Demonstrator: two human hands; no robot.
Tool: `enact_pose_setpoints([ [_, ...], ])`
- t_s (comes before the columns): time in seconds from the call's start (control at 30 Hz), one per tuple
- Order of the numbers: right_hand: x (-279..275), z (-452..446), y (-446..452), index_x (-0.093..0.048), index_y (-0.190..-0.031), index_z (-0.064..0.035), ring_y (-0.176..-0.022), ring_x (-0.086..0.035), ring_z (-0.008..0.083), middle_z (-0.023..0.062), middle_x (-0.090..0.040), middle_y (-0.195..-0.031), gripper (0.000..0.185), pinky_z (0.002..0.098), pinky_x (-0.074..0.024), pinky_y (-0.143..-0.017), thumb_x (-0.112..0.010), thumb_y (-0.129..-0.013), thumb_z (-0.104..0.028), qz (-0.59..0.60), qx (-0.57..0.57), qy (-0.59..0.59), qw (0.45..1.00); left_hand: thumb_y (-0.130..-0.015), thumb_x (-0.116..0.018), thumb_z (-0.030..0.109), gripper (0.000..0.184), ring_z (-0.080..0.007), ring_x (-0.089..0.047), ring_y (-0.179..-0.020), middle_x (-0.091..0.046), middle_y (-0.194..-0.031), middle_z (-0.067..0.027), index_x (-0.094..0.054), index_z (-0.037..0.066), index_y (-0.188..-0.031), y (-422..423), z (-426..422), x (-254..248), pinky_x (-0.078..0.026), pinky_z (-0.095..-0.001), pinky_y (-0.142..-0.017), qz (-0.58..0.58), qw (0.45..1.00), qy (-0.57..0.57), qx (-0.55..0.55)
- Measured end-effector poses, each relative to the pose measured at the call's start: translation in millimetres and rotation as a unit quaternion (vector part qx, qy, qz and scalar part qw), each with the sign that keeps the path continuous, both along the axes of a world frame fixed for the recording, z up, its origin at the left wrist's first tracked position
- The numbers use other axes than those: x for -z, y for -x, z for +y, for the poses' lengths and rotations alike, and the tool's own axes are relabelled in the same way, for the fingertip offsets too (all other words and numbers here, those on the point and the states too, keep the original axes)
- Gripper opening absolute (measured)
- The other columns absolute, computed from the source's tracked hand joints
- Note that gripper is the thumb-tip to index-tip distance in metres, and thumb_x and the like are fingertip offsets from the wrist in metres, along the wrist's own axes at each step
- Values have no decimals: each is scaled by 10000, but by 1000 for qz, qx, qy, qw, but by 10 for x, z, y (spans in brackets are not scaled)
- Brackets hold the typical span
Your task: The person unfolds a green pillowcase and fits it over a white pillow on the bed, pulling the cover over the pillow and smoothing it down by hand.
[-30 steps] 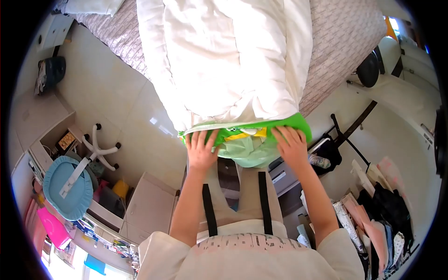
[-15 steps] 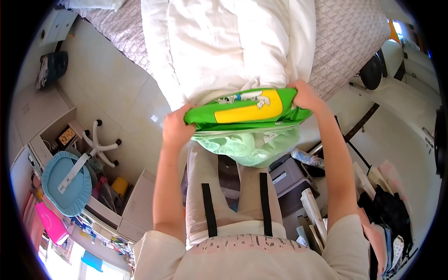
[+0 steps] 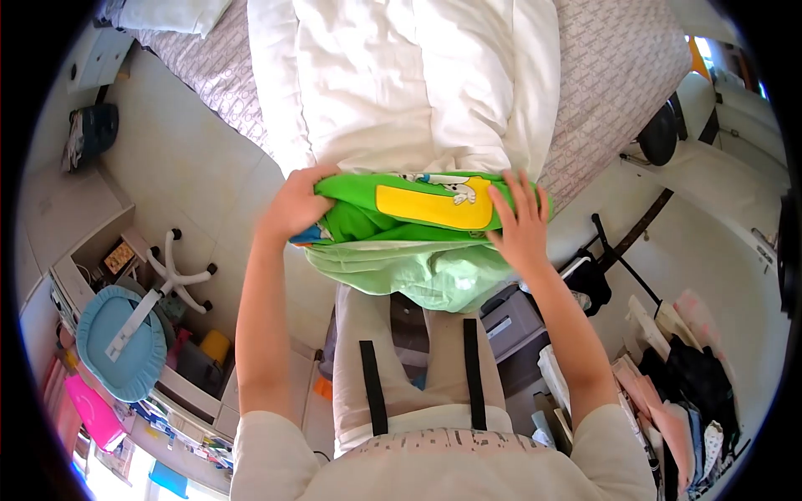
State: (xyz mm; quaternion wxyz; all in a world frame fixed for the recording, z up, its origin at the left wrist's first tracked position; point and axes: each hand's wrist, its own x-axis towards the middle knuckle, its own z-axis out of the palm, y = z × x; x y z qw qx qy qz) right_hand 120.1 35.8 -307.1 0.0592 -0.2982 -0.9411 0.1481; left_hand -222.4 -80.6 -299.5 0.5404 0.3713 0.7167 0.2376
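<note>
A bright green quilt cover [image 3: 355,204] with a yellow patch and a cartoon figure lies bunched across the near end of a white quilt [image 3: 376,75]. Its pale green inner side [image 3: 418,271] hangs down in front of my legs. At the cover's left end, my left hand [image 3: 294,204] is closed on the bunched cloth. My right hand [image 3: 522,219] rests on the right end with its fingers spread over the green fabric. Part of the quilt's near edge is hidden beneath the cover.
The quilt lies on a bed with a patterned grey sheet [image 3: 618,75]. Left on the floor is a swivel chair [image 3: 125,342] with a blue seat cover. A grey storage box [image 3: 511,321] stands by my legs, and a pile of clothes [image 3: 685,376] is at the right.
My left hand has moved left with the cover's end. My right hand has loosened from the corner and now lies spread on the cloth. The cover sits slightly lower.
</note>
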Motion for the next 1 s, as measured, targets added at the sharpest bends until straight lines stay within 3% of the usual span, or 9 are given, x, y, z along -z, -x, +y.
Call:
enact_pose_setpoints([
  [0.13,110,361,240,-530,-1259,-194,-1204,-492,296,100,-552,-1231,745,471,-333,-1018,-782,-564,-108,-72,67,-5,995,-662,-612,73,269,-278,-604,-711,-663,-797,-133,-645,59,-928,-346,-215,-25,-445,-338,-773,322,931,-171,9],
  [0.23,99,653,515,-615,-1137,-182,-912,-628,344,151,-669,-895,506,425,-485,-793,-663,-648,-59,-142,160,158,964,-654,-705,106,322,-230,-588,-897,-633,-1012,-83,-632,135,-966,-668,-564,121,-388,-397,-871,479,848,-215,-80],
  [0.33,265,956,532,-651,-1108,-190,-863,-629,377,198,-664,-889,443,428,-497,-742,-629,-684,-64,-106,149,237,954,-657,-785,180,517,-275,-514,-1116,-538,-1211,-48,-592,217,-1135,-946,-859,299,-302,-493,-1004,564,772,-291,-42],
  [0.47,181,1387,539,-651,-1147,-135,-860,-629,371,170,-679,-912,475,389,-508,-731,-567,-688,-43,-208,132,480,842,-599,-822,234,849,-367,-289,-1351,-402,-1410,-30,-453,261,-1363,-1308,-552,171,-123,-656,-1065,541,836,-92,14],
  [0.6,214,1354,603,-639,-1139,-55,-834,-626,335,144,-675,-870,522,386,-477,-821,-592,-622,0,-268,117,478,828,-492,-862,293,1082,-400,-69,-1437,-180,-1559,23,-355,278,-1448,-1122,-317,71,8,-781,-1001,501,858,100,56],
  [0.67,199,1041,547,-623,-1150,-42,-932,-600,289,127,-648,-1018,554,410,-404,-941,-629,-600,16,-215,76,165,960,-478,-861,253,1071,-399,-123,-1424,-215,-1540,1,-379,293,-1434,-1046,-388,219,-50,-750,-1031,575,812,73,71],
  [0.7,85,865,541,-623,-1150,-42,-932,-600,289,127,-648,-1018,554,410,-404,-941,-629,-600,16,-212,76,161,961,-480,-853,221,1045,-394,-183,-1394,-267,-1499,-15,-404,302,-1420,-996,-397,229,-94,-720,-1041,568,820,46,57],
  [0.77,-158,458,477,-600,-1190,-53,-1109,-536,268,99,-566,-1229,517,448,-325,-1023,-635,-675,-33,-77,122,-175,974,-481,-845,189,1022,-389,-243,-1364,-319,-1457,-31,-428,311,-1406,-907,-406,223,-138,-690,-1051,561,826,14,41],
  [1.0,455,-182,-191,-345,-1382,78,-1312,-387,278,148,-372,-1447,839,445,-276,-1091,-746,-714,-235,-95,75,-136,983,-603,-672,-79,921,-371,-341,-1275,-378,-1343,-44,-437,320,-1400,-731,-621,307,-316,-597,-1027,415,909,-35,-21],
])
